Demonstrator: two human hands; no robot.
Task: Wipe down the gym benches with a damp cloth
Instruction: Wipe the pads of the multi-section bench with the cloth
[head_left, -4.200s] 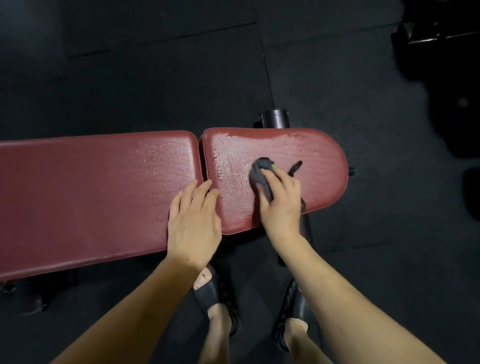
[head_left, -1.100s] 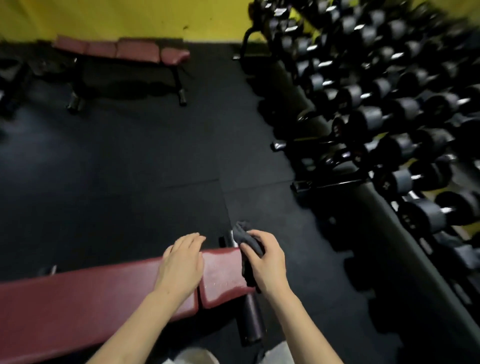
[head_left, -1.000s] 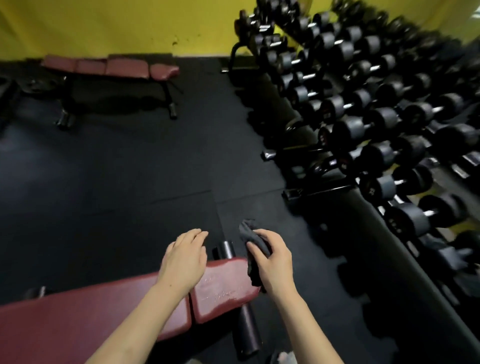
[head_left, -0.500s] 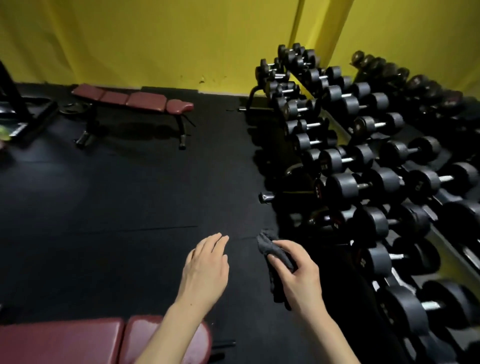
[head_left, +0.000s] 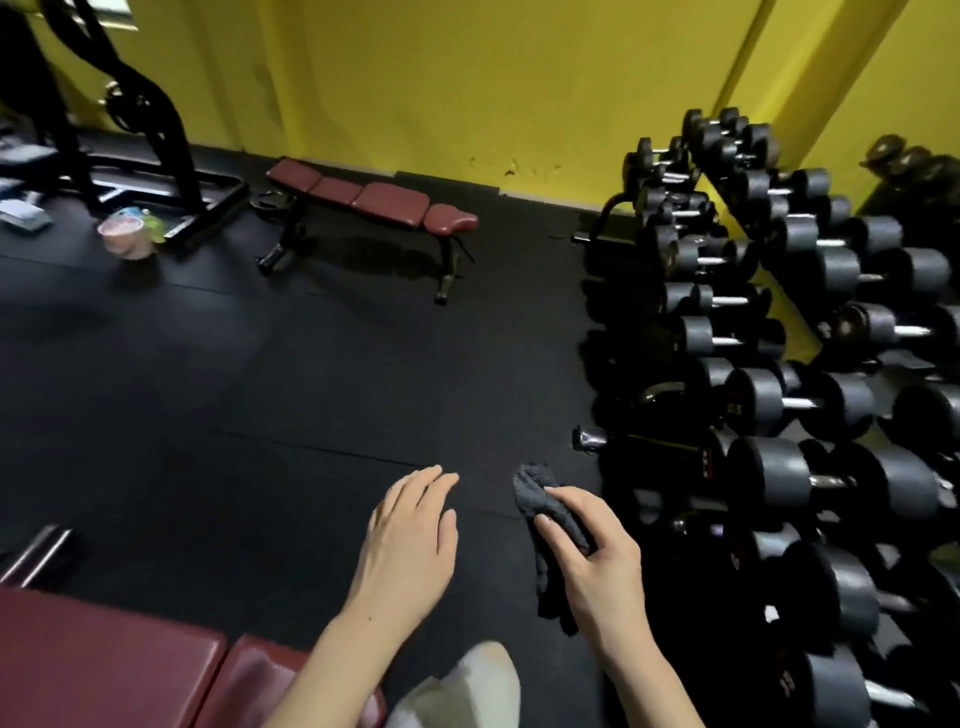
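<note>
Fingers of the right hand (head_left: 597, 561) grip a crumpled dark-grey terry cloth (head_left: 545, 506); left hand (head_left: 410, 540) hangs relaxed above black rubber flooring (head_left: 260, 389), beside racked round dumbbells (head_left: 779, 400).

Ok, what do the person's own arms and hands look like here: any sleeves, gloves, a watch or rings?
Both forearms are bare up to the frame edge, with no sleeve in sight. The left hand and right hand wear no gloves, and no watch, band or ring shows on the visible wrists and fingers. Pale, light-coloured clothing shows at the bottom edge between the arms.

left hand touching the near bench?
Apart. Head view: left hand hovers open over black floor, past the near bench.
</note>
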